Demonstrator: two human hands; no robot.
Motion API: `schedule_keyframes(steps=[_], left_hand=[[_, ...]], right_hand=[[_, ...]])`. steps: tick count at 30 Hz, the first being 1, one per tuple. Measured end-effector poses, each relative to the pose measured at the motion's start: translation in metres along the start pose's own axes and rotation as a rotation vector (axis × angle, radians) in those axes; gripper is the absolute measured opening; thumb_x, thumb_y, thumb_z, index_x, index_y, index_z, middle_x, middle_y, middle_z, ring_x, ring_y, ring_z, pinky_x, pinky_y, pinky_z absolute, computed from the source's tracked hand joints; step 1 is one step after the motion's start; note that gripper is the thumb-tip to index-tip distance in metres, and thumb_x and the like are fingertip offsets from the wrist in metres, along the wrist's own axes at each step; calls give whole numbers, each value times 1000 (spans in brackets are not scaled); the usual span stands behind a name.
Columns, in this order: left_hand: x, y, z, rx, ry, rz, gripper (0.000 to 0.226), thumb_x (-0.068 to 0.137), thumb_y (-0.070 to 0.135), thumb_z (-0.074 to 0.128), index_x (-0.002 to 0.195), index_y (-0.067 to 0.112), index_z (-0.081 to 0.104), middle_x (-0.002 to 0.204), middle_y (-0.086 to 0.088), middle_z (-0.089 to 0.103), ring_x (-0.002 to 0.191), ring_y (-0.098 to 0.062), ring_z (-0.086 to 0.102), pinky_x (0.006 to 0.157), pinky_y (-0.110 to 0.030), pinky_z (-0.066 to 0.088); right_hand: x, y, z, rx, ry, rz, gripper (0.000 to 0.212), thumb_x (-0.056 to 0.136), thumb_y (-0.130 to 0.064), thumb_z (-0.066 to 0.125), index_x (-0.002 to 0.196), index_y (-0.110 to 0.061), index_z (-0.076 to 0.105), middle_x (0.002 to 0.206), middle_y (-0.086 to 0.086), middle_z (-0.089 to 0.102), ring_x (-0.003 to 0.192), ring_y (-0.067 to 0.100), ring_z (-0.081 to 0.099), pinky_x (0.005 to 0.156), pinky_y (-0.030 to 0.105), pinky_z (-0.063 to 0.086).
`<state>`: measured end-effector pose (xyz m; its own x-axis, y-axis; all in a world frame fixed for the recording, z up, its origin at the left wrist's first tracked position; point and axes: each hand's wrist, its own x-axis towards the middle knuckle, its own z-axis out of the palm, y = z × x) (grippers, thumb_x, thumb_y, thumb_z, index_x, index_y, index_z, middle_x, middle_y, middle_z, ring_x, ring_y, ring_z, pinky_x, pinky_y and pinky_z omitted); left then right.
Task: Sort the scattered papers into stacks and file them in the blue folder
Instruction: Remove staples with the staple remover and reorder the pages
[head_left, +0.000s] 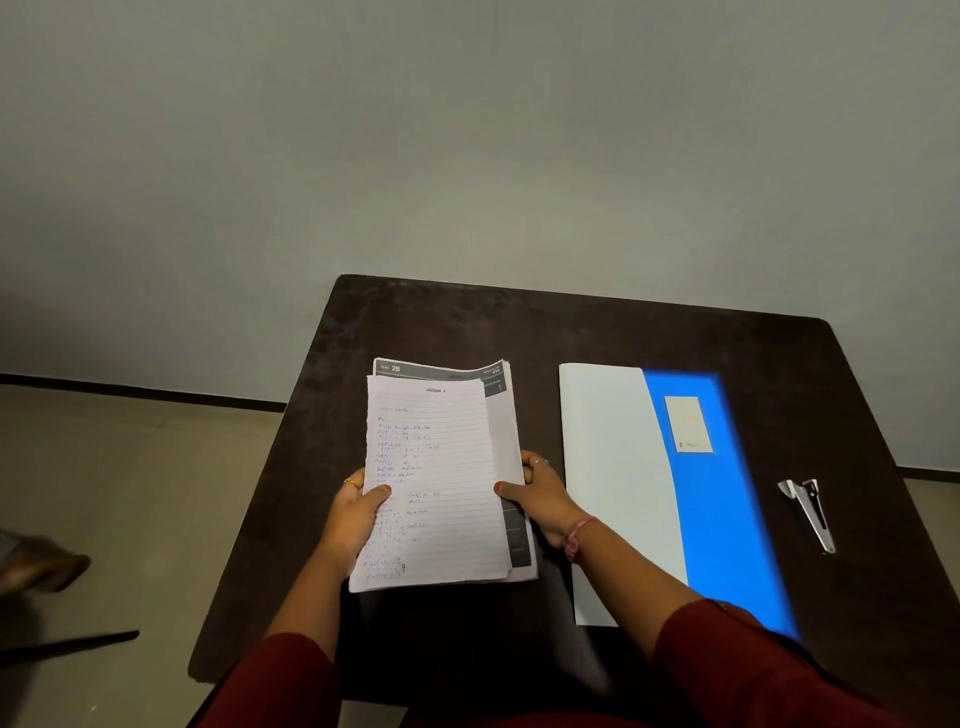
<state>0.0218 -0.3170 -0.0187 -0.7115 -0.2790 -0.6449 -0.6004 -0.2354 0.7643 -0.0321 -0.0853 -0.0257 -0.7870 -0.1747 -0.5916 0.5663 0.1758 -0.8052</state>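
Both hands grip one stack of papers (441, 478) over the middle of the desk (415, 322), toward its near edge: the left hand (358, 512) pinches the left side, the right hand (540, 493) the right. A handwritten lined sheet lies on top. The blue folder (717, 499) lies closed just beside the right hand, and a metal stapler (808, 512) sits near the desk's right edge.

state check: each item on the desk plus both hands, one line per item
paper stack: gathered, held over the desk, handwritten lined sheet on top
left hand: gripping the stack's left edge
right hand: gripping the stack's right edge
blue folder: closed, flat on the desk, right of the stack
stapler: lying on the desk right of the folder, untouched
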Motion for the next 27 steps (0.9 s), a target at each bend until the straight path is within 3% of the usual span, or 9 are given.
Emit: schedule_keyframes(steps=[5,10,19,27], left_hand=[[-4,-4,-3,-73,-8,-17,25,95,5,52,118,12,57,109,-10,69,96,-28,67,75,-38,53],[-11,-2,4,-121,-33,-18,24,94,6,55,118,12,58,109,-10,70,95,-28,68,70,-37,53],[-30,0,49,-158,-110,73,22,94,1,52,110,14,59,103,-6,72,94,-25,69,77,-38,56],[-54,-10,115,-88,-183,121,21,94,0,51,106,16,60,103,-6,72,95,-25,70,85,-42,55]], right_hand=[[-7,-1,-3,177,-51,10,46,86,-5,67,126,-11,46,124,11,61,110,25,61,91,34,53],[-20,-3,-4,150,-116,-56,38,85,-18,70,120,-22,55,117,0,66,105,14,63,78,22,55],[-35,-1,-49,87,-2,-174,51,82,-13,74,127,-19,51,117,-3,64,106,12,62,81,17,52],[-53,19,-115,111,141,-138,54,78,-13,77,126,-12,53,118,5,65,107,21,62,92,32,52]])
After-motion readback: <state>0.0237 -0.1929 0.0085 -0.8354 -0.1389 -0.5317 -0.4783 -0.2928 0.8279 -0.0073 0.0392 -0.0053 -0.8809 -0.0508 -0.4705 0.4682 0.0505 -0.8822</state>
